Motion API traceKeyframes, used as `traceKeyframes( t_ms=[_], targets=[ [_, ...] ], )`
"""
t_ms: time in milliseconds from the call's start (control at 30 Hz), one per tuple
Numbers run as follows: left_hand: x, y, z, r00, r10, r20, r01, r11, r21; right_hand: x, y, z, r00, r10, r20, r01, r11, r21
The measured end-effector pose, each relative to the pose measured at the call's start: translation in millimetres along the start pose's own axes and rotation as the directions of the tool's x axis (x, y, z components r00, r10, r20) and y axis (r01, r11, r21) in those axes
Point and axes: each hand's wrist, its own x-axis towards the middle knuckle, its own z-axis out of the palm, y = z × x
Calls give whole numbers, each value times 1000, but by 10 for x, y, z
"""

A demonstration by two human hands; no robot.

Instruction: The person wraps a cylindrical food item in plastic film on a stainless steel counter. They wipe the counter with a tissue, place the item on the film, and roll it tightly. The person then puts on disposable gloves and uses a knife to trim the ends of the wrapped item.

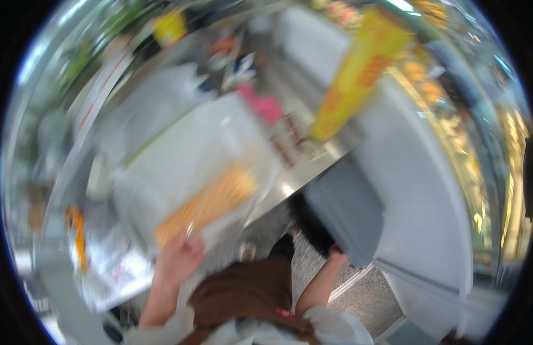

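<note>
My left hand (182,254) is at the near edge of the work surface, with its fingers closed on a clear plastic wrap, as far as the blur shows. Beneath the clear film lies a long orange-yellow block of food (208,202) on a white board (188,142). My right hand (336,253) is lower on the right, at the near edge of a grey plastic bin (348,207); its fingers are partly hidden, so its hold is unclear. A dark opening shows beside the bin.
A long yellow box with red writing (357,77) leans across the steel counter (309,168). Near it lie a pink cloth-like item (262,103) and brown bars. An orange-handled tool (79,237) is at left. A white curved panel (421,185) stands at right.
</note>
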Motion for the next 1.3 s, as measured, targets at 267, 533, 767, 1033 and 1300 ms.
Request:
traceKeyframes(
  t_ms=[267, 533, 767, 1033, 1300],
  targets=[
    [-34, -130, 49, 976, 80, -201, -93, 994, -54, -306, 383, -189, 712, -702, 4, 624, 629, -464],
    [109, -191, -2, 988, 58, -142, -55, 998, 24, -431, 409, -356, 940, -258, -225, 164, 917, -363],
    [-6, -256, -258, 994, 18, -112, -27, 996, -82, -444, 432, 226, 997, 74, 25, -74, 997, 1],
    [148, -371, -239, 988, -3, -154, -11, 996, -91, -82, 722, -337, 978, 204, 44, -149, 830, -538],
    [147, -308, -79, 991, 36, -128, -47, 995, -84, 287, 738, -960, 579, 53, 813, 743, -445, -500]
  ],
)
